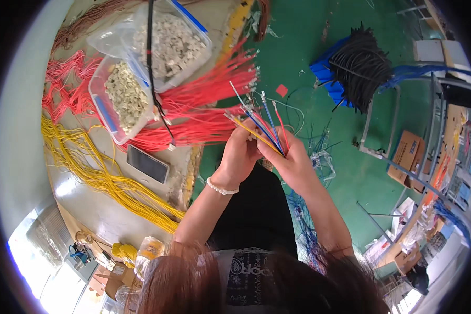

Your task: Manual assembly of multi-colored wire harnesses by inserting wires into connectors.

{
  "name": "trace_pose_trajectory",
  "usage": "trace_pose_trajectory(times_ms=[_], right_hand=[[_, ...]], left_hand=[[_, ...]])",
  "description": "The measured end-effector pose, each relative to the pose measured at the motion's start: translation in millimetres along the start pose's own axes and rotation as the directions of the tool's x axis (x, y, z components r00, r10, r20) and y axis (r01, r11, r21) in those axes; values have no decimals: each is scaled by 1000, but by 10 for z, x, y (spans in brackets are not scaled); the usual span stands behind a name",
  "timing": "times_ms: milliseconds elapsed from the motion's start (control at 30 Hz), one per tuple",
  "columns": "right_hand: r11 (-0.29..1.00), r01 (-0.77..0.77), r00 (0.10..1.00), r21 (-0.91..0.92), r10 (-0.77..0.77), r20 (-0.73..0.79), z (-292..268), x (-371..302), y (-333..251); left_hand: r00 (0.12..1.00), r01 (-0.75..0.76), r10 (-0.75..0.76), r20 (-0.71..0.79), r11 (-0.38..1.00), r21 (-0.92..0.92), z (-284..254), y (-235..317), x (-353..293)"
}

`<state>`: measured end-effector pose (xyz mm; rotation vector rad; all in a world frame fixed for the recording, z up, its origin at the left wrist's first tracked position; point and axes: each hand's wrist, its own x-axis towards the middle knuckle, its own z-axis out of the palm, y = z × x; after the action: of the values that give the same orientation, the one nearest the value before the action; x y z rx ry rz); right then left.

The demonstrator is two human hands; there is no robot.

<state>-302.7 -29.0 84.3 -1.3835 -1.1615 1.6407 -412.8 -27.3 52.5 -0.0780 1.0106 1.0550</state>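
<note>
Over my lap, both my hands meet around a small bunch of wires (271, 129) in yellow, blue, red and white, some with metal terminals on their tips. My left hand (236, 157), a white beaded bracelet on its wrist, pinches the bunch from the left. Closed on the same wires from the other side is my right hand (296, 162), thumb across the yellow and blue ones. A small pale piece shows between the fingers, too covered to name. Just left of my hands, red wires (204, 99) lie fanned out, their terminal ends toward me.
On the table at left stand two clear plastic bins (206, 55) of small pale connectors. A phone (147, 164) and a long bundle of yellow wires (110, 178) lie nearby. Black cables (358, 65) rest on a blue crate (324, 68) at far right, beside a metal frame (371, 152).
</note>
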Motion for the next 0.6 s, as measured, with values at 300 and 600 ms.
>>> trace_pose_trajectory(times_ms=[300,600], right_hand=[[903,-237,971,359,222,85,-840,-992,1171],[837,-361,931,410,351,104,-1043,-1854,2215]], left_hand=[[916,198,-248,315,963,182,-559,-1524,157],[862,-247,-4,507,870,427,-1146,-2174,51]])
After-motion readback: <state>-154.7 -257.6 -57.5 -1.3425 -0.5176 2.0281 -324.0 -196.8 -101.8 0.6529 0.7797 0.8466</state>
